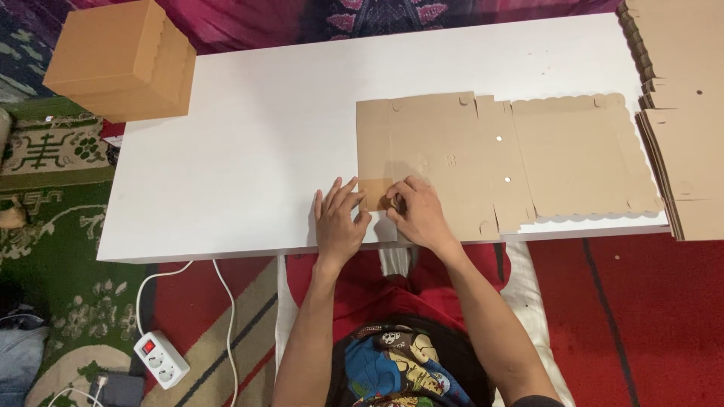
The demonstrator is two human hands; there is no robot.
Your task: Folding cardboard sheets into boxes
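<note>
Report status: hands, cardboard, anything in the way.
Left hand and right hand both pressing a small flap of the flat cardboard blank. White table around them bare.

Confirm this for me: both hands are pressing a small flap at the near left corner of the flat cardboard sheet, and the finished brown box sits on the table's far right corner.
Not quite. The head view shows the finished brown box on the table's far left corner, not the far right. The rest holds: the left hand and right hand both press a small flap at the near left corner of the flat cardboard sheet.
</note>
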